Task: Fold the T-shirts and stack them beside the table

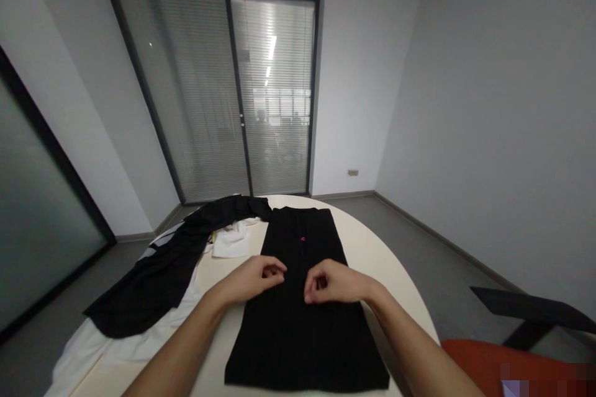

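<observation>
A black garment (pixel 307 341) lies flat on the pale round table (pixel 391 260), its narrower end away from me and a small pink mark near its upper middle. Over its left side is my left hand (pixel 261 277), fingers curled with a gap between thumb and fingertips. My right hand (pixel 331 282) is over the right half, its fingers bent in toward the thumb. Whether either hand touches the cloth or pinches any of it is hard to tell.
Black clothing (pixel 153 279) and white clothing (pixel 88 353) are heaped along the table's left side. A small white cloth (pixel 231 240) lies beside the black garment. An orange chair seat (pixel 488 366) with a black armrest (pixel 535 309) stands at the lower right.
</observation>
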The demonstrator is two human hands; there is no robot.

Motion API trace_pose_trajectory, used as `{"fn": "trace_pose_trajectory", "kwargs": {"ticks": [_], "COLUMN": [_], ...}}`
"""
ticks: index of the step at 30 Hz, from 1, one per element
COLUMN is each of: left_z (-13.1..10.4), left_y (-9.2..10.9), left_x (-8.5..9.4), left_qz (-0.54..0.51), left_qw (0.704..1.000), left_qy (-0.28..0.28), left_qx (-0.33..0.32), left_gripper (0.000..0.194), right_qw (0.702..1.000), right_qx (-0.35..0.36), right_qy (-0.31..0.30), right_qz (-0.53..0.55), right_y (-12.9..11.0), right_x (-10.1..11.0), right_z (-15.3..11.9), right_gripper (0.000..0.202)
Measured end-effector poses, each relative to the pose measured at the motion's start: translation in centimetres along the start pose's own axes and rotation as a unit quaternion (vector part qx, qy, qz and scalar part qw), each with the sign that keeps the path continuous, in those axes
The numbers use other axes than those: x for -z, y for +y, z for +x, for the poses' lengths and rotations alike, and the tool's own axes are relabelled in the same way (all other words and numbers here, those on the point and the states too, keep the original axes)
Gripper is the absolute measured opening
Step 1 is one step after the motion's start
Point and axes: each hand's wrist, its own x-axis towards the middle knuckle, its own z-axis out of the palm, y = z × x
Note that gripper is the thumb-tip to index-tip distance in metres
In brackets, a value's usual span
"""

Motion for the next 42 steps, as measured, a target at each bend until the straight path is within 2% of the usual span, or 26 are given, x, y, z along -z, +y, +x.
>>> {"fn": "trace_pose_trajectory", "kwargs": {"ticks": [2, 3, 4, 7, 9, 12, 15, 19, 21, 23, 25, 27, 29, 32, 35, 38, 42], "left_z": [0.6, 0.8, 0.9, 0.9, 0.8, 0.7, 0.6, 0.5, 0.8, 1.2, 1.9, 2.6, 3.3, 3.9, 4.1, 4.0, 3.8], "left_y": [-1.5, -2.3, -2.9, -4.2, -4.5, -4.4, -4.3, -4.0, -3.8, -3.7, -3.8, -4.4, -5.5, -7.7, -9.2, -9.5, -8.7], "left_x": [0.1, 0.1, 0.0, -0.1, -0.1, 0.0, 0.0, 0.3, 0.6, 0.9, 0.8, 0.3, -0.5, -1.6, -1.9, -1.8, -1.7], "left_qz": [0.058, 0.083, 0.102, 0.113, 0.113, 0.142, 0.171, 0.155, 0.134, 0.101, 0.069, 0.033, -0.030, -0.115, -0.123, -0.104, -0.059], "left_qw": [0.988, 0.981, 0.977, 0.977, 0.977, 0.977, 0.977, 0.982, 0.985, 0.987, 0.977, 0.957, 0.947, 0.949, 0.951, 0.956, 0.967], "left_qy": [0.134, 0.167, 0.181, 0.180, 0.181, 0.158, 0.130, 0.112, 0.107, 0.126, 0.198, 0.284, 0.319, 0.292, 0.280, 0.268, 0.245], "left_qx": [-0.044, -0.046, -0.040, -0.018, -0.020, -0.022, -0.007, 0.008, 0.001, -0.016, -0.033, -0.037, -0.024, 0.022, 0.051, 0.055, 0.034], "left_gripper": [0.042, 0.045, 0.048, 0.047, 0.041, 0.032, 0.030, 0.026, 0.022, 0.018, 0.018, 0.026, 0.041, 0.062, 0.062, 0.056, 0.054], "right_qw": [0.983, 0.969, 0.958, 0.953, 0.959, 0.968, 0.970, 0.971, 0.976, 0.976, 0.964, 0.938, 0.911, 0.904, 0.917, 0.916, 0.902], "right_qx": [0.005, -0.004, -0.017, -0.044, -0.047, -0.049, -0.071, -0.114, -0.105, -0.081, -0.066, -0.059, -0.059, -0.085, -0.100, -0.103, -0.138], "right_qy": [0.154, 0.198, 0.217, 0.202, 0.190, 0.174, 0.164, 0.146, 0.137, 0.158, 0.221, 0.306, 0.373, 0.389, 0.366, 0.376, 0.398], "right_qz": [-0.103, -0.150, -0.185, -0.221, -0.207, -0.175, -0.165, -0.153, -0.134, -0.124, -0.134, -0.150, -0.163, -0.157, -0.122, -0.095, -0.090], "right_y": [1.2, 1.8, 2.3, 3.5, 4.0, 4.3, 4.3, 4.2, 4.1, 4.0, 4.1, 4.5, 5.3, 7.0, 8.4, 8.9, 9.0], "right_x": [1.1, 1.5, 1.7, 2.0, 2.0, 2.0, 2.0, 2.3, 2.5, 2.8, 3.1, 3.5, 3.7, 3.8, 3.7, 3.7, 3.9], "right_z": [0.1, 0.1, 0.2, 0.1, 0.1, 0.0, -0.2, -0.7, -0.9, -1.0, -0.8, -0.3, 0.4, 1.2, 1.5, 1.5, 1.4], "right_gripper": [0.030, 0.030, 0.033, 0.037, 0.030, 0.018, 0.025, 0.024, 0.017, 0.016, 0.019, 0.022, 0.022, 0.023, 0.028, 0.034, 0.032]}}
